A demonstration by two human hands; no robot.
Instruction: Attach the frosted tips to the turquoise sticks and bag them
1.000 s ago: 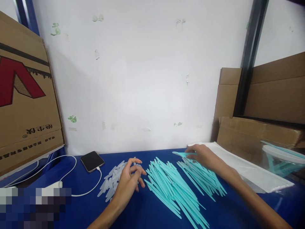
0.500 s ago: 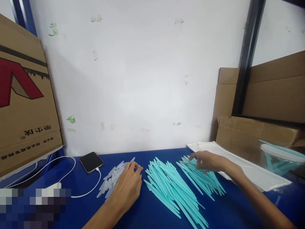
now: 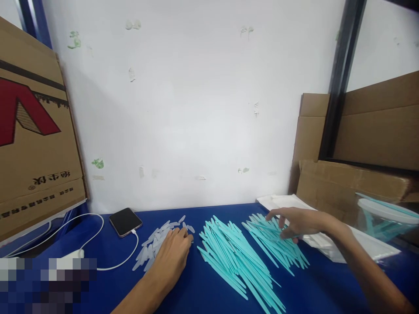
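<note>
My left hand (image 3: pixel 175 252) rests at the right side of a loose pile of small translucent whitish caps or sleeves (image 3: pixel 150 249). Its fingers are curled down, and the fingertips and whatever lies under them are hidden. Over the right-hand pile of teal pointed sticks (image 3: pixel 273 242) hovers my right hand (image 3: pixel 299 223), its index finger reaching out and the other fingers bent but apart. I see no stick clearly gripped in it. Between the hands lies a larger pile of the same teal sticks (image 3: pixel 235 257), untouched by either.
A phone (image 3: pixel 125 222) with a white charging cable (image 3: pixel 134 257) lies left on the blue table. White plastic bags (image 3: pixel 363 246) and a clear lidded tub (image 3: pixel 379 220) with teal sticks are at right. A large cardboard box (image 3: pixel 36 165) stands left; more cardboard (image 3: pixel 347 183) stands right.
My left hand has drawn slightly back and left, its fingers more curled, uncovering a few caps beyond it. My right hand has shifted slightly right and down over the pile.
</note>
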